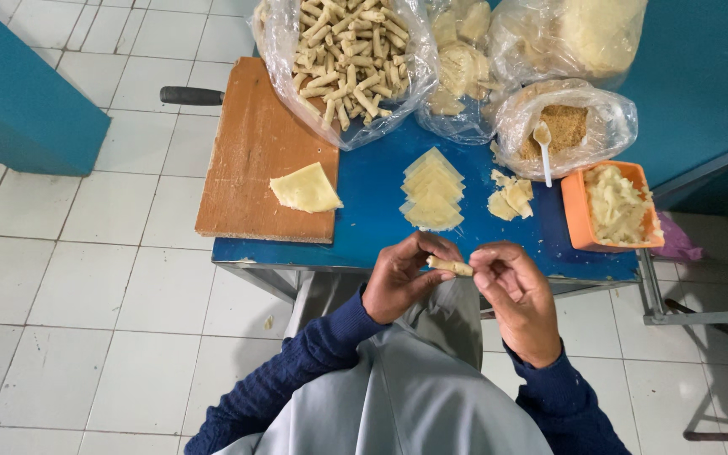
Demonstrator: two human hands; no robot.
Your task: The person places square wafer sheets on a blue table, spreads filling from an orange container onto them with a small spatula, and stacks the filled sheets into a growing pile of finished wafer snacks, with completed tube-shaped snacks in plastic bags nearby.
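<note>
My left hand (399, 278) and right hand (511, 291) pinch opposite ends of a small dough roll (451, 267), held just above the blue table (372, 202) edge, wrapper stack (432, 192) near for reach.

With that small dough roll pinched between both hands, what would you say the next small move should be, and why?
Probably a last pinch to seal the roll, since the left hand and right hand both grip it above the table edge; rolled pieces fill the open bag.
</note>
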